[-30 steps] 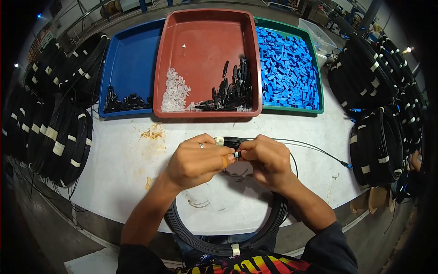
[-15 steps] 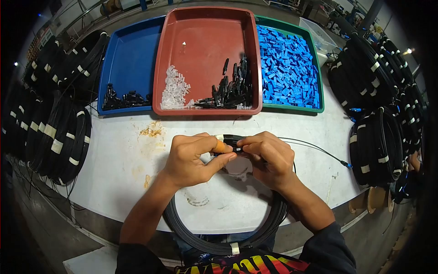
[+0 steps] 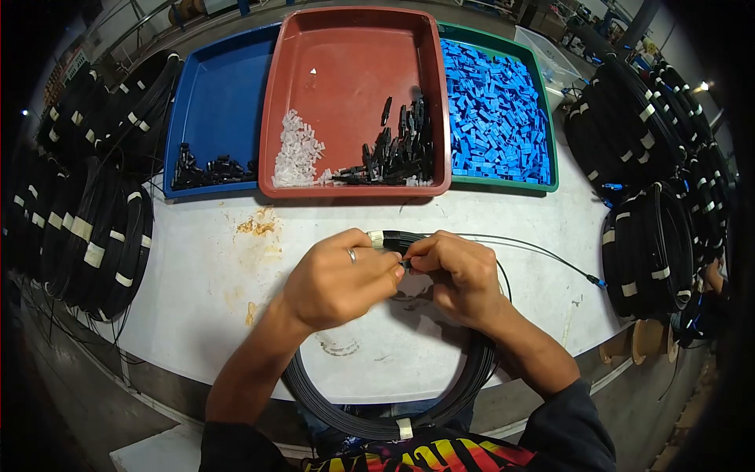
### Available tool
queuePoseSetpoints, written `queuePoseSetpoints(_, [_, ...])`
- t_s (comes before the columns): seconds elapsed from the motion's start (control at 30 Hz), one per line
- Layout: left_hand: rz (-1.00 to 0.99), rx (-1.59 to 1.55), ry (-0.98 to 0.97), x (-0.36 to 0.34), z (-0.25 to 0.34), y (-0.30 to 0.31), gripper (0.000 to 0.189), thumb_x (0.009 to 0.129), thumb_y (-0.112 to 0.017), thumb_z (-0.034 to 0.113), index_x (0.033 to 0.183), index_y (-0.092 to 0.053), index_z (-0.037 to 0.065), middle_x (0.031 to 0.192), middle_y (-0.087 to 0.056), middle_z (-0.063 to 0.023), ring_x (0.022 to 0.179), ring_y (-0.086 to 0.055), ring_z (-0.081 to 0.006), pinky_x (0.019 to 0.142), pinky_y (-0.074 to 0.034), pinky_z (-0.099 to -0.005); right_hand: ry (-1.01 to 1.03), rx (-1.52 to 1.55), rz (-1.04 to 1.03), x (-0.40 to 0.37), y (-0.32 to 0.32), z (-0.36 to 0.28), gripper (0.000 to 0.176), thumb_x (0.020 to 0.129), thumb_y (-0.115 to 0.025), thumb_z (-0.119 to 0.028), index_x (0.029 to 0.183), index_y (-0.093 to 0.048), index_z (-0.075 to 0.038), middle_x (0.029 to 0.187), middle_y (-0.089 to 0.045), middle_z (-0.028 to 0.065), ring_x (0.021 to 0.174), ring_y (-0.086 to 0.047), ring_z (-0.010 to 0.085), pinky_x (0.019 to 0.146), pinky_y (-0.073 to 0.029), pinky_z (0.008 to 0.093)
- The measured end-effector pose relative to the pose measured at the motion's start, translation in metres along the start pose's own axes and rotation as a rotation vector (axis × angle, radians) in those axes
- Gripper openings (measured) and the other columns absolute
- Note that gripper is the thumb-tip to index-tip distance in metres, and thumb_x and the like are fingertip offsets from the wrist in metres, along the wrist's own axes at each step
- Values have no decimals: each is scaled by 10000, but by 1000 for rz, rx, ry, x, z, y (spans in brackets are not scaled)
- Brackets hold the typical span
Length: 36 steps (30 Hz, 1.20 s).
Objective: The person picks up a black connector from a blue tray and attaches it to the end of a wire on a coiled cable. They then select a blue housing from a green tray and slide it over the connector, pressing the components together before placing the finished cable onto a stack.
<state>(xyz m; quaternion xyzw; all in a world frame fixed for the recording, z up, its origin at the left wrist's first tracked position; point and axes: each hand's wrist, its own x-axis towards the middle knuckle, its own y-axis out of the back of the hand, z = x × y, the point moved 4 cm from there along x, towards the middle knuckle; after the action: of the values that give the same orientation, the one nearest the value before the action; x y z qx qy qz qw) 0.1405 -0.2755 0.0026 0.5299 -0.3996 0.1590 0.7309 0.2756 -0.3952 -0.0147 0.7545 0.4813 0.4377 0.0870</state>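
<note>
A coil of black cable (image 3: 385, 425), banded with pale tape, lies across the table's front edge against the person's body. Over its far side my left hand (image 3: 342, 279), with a ring on one finger, is closed, fingertips pinched together. My right hand (image 3: 460, 275) is closed too, its fingertips meeting those of the left. Between them is a small dark piece (image 3: 405, 264), mostly covered by the fingers. From behind my right hand a thin black cable runs right to a blue-tipped connector (image 3: 599, 282) on the table.
Behind the hands stand a blue tray (image 3: 212, 189) with black parts, a red tray (image 3: 354, 191) with clear and black pieces, and a green tray (image 3: 503, 186) full of blue pieces. Cable coils are stacked at the left (image 3: 102, 244) and right (image 3: 649, 244).
My left hand has turned over so that its back and ring now show. The small dark piece between the fingertips is more hidden. My right hand has barely moved.
</note>
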Motion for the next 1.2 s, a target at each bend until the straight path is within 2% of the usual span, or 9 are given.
queuePoseSetpoints(0.13, [-10,206,-116,-1,9,0,120,766,-806,-12,728,-696,18,827,-752,-107,704,-719,-186,605,-532,-318,-109,153,-15,1,-3,7,329,624,-654,188,908,-638,23,917,-722,148,823,-729,318,706,-585,374])
queuePoseSetpoints(0.43, [162,-237,287,-7,-10,2,169,712,-868,-9,717,-704,32,742,-753,-64,587,-670,-174,588,-523,-287,140,-109,93,2,0,-7,350,638,-745,140,931,-625,-8,956,-708,121,793,-695,285,663,-561,370])
queuePoseSetpoints(0.57, [156,-253,281,-4,-10,4,174,728,-860,5,701,-693,48,733,-747,-62,579,-662,-167,584,-521,-281,222,-124,111,1,1,-8,365,614,-722,153,920,-608,-12,951,-698,118,784,-680,280,645,-553,373])
queuePoseSetpoints(0.77, [28,-60,56,0,0,1,160,757,-837,5,698,-690,15,761,-750,-103,626,-692,-188,574,-514,-271,24,99,17,-1,1,5,313,587,-614,197,848,-598,24,913,-714,155,759,-702,294,648,-560,349])
queuePoseSetpoints(0.83, [59,182,-146,4,11,2,188,763,-782,22,648,-633,25,810,-731,-117,656,-685,-174,605,-554,-295,-63,186,10,0,0,7,286,603,-590,213,830,-593,39,900,-722,167,754,-724,279,655,-572,325])
queuePoseSetpoints(0.93, [74,222,-175,0,17,4,160,741,-813,2,686,-663,-2,832,-737,-135,735,-725,-192,575,-520,-288,-62,241,11,-1,0,7,283,620,-603,217,845,-593,45,902,-724,171,762,-736,261,661,-585,315])
queuePoseSetpoints(1.07, [100,30,9,-2,1,7,166,758,-832,4,699,-681,36,807,-752,-80,710,-727,-173,586,-511,-276,-63,227,42,2,-1,2,268,634,-653,199,843,-598,42,928,-722,170,766,-727,272,647,-575,335])
queuePoseSetpoints(1.13, [141,-40,95,-7,-3,4,125,759,-822,45,739,-700,56,796,-740,-41,640,-678,-166,590,-505,-301,95,-34,60,5,1,-9,265,628,-707,156,835,-602,28,959,-716,165,759,-703,279,631,-559,351])
queuePoseSetpoints(1.2, [118,-237,354,-8,-11,3,139,734,-852,56,764,-717,42,743,-735,-40,620,-676,-174,605,-517,-308,185,-111,68,4,0,-9,268,624,-720,136,834,-604,19,965,-711,160,752,-687,283,624,-548,356])
